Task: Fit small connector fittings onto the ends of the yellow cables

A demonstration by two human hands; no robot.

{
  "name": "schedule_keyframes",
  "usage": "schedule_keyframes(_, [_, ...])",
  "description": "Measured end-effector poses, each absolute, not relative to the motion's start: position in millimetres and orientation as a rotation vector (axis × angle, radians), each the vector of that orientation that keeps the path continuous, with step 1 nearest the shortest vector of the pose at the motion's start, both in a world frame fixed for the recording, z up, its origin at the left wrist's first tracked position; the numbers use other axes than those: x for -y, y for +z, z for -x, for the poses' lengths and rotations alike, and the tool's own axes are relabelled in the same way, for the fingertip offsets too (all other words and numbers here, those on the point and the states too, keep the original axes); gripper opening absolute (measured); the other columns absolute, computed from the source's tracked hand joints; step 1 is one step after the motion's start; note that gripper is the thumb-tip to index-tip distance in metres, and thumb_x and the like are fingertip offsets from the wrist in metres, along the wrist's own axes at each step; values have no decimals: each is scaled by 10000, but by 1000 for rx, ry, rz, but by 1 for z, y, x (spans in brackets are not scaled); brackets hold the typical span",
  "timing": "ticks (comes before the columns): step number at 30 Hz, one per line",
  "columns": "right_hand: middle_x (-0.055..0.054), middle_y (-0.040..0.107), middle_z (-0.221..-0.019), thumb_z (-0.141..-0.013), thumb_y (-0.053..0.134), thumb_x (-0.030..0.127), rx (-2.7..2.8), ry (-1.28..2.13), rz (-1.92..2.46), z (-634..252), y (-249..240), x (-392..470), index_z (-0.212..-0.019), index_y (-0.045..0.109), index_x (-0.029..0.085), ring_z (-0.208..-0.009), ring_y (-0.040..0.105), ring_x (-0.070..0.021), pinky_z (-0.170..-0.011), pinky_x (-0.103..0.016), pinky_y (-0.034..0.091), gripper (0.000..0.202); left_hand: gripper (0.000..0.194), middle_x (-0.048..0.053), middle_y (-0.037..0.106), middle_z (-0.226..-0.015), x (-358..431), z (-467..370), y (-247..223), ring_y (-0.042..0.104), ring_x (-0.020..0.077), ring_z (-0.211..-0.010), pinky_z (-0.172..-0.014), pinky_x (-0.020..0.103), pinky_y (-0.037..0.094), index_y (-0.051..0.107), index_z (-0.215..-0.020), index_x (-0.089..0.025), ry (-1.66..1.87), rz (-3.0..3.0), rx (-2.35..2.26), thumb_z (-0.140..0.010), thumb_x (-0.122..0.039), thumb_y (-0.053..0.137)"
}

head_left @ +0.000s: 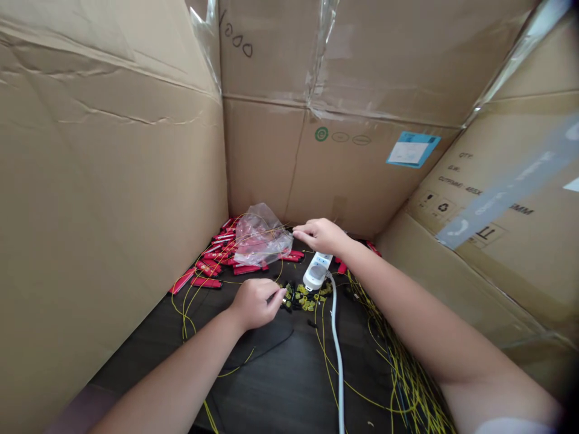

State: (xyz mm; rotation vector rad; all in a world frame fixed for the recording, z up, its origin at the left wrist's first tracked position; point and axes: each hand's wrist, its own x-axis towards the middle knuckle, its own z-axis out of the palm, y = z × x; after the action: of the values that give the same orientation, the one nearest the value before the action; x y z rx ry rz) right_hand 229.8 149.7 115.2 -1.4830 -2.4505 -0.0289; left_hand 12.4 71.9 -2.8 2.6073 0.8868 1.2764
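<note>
My left hand (259, 303) is closed in a pinch, low over the dark table, just left of a pile of small yellow and black pieces (307, 299). A tiny pale bit shows at its fingertips, too small to name. Farther back, my right hand (322, 235) is also pinched, beside a crumpled clear plastic bag (260, 238) and above the far end of a white power strip (316, 271). Thin yellow wires pass near its fingertips; whether it holds one I cannot tell.
Red packets (205, 282) with black ends lie around the bag. A white power cord (337, 355) runs toward me. Many yellow wires (407, 374) are bundled under my right arm. Tall cardboard walls (266, 157) enclose the dark tabletop (280, 380) at left, back and right.
</note>
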Motion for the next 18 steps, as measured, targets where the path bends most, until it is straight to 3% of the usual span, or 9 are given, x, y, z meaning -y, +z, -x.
schedule_keyframes(5, [-37,663,-771,-886,478,506,1836,-131,1412,-291,143,-146,-731,691,170,-793,621,-152,-700,-208,449,428,293,12,572,-565,-73,-12,-2,506,95,-515,-533,236,364,579,-607,-158,1276,-2602,-876,-884,-207,498])
schedule_keyframes(8, [-63,674,-744,-892,444,482,1558,-100,1595,-343,138,-150,-695,681,138,-707,621,-152,-655,-228,459,461,282,12,582,-575,-73,-12,0,507,93,-518,-534,230,362,579,-613,-159,1289,-2598,-858,-881,-200,502])
schedule_keyframes(11, [-70,689,-729,-853,491,398,1642,79,2065,-385,110,-155,-753,713,129,-656,617,-161,-617,-245,458,363,280,14,585,-576,-72,-13,1,506,92,-518,-535,227,358,579,-614,-158,1299,-2601,-852,-881,-195,502])
schedule_keyframes(14, [-68,705,-752,-766,583,279,1747,175,2185,-405,76,-157,-791,741,135,-683,636,-170,-622,-239,462,215,289,13,577,-567,-72,-12,2,502,92,-515,-534,227,354,575,-605,-157,1293,-2606,-857,-881,-194,499])
schedule_keyframes(18, [-68,719,-827,-759,585,247,1833,201,2222,-410,51,-163,-875,749,140,-757,656,-175,-626,-219,458,228,295,8,564,-559,-72,-12,2,495,88,-512,-526,223,348,566,-599,-156,1287,-2588,-867,-884,-192,497])
